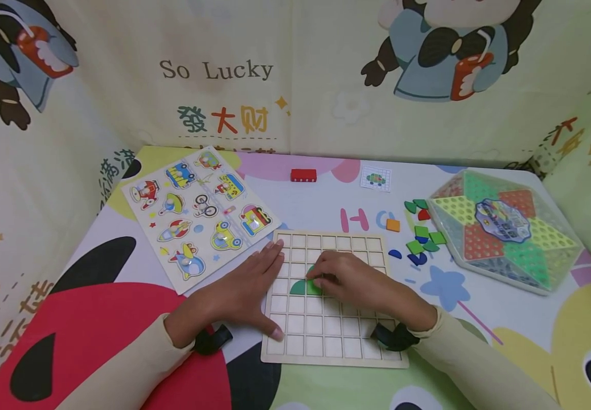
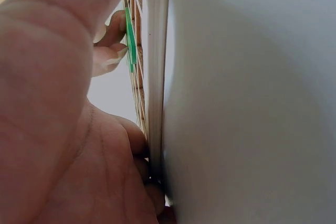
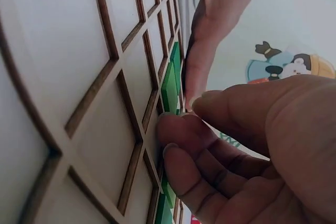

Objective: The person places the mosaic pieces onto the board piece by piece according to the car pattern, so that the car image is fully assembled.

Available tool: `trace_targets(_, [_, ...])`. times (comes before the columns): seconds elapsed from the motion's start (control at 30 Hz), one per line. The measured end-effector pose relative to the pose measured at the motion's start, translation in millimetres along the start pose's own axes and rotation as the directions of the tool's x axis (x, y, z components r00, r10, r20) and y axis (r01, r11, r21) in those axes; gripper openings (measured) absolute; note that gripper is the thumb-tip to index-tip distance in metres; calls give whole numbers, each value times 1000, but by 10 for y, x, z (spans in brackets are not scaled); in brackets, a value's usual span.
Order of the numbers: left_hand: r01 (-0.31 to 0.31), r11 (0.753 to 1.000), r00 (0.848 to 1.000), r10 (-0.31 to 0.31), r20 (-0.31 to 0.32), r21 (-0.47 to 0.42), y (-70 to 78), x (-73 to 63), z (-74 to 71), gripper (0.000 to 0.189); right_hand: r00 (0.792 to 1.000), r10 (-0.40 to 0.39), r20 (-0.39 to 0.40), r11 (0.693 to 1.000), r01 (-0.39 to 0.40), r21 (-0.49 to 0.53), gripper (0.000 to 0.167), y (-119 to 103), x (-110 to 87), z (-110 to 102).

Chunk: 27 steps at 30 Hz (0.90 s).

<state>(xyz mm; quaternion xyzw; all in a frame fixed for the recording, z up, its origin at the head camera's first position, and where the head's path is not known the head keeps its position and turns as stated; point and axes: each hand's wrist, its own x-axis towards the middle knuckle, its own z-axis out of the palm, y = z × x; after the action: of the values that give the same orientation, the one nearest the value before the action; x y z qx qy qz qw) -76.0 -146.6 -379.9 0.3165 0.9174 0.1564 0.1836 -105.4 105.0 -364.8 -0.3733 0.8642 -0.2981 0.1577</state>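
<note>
A wooden grid board with white squares lies in the middle of the table. My left hand rests along its left edge, fingers straight and thumb spread onto the lower left corner. Over the board's upper middle, my right hand has its fingers curled, with thumb and fingertips pinching at a light green piece. Directly left of that lies a dark green rounded piece. Green pieces stand slightly above the grid in the right wrist view. The fingers partly hide the pinched piece.
Loose green, blue, red and orange pieces, among them an orange square, lie right of the board. Beyond them is a hexagonal plastic box. A sticker sheet lies left; a red block and small pattern card are behind.
</note>
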Motion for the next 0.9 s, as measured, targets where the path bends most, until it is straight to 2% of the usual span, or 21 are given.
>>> trace_targets(0.33, [4, 1000, 1000, -3, 2, -8, 7, 7, -10, 131, 998, -59, 26, 997, 58, 48, 19, 13, 5, -98])
trace_targets(0.67, [-5, 1000, 1000, 5, -4, -7, 10, 4, -7, 131, 999, -41, 12, 995, 40, 89, 18, 45, -25, -159])
trace_targets(0.9, [1, 1000, 1000, -1, -1, -5, 11, 11, 0, 131, 999, 1, -40, 993, 4, 118, 18, 117, -102, -149])
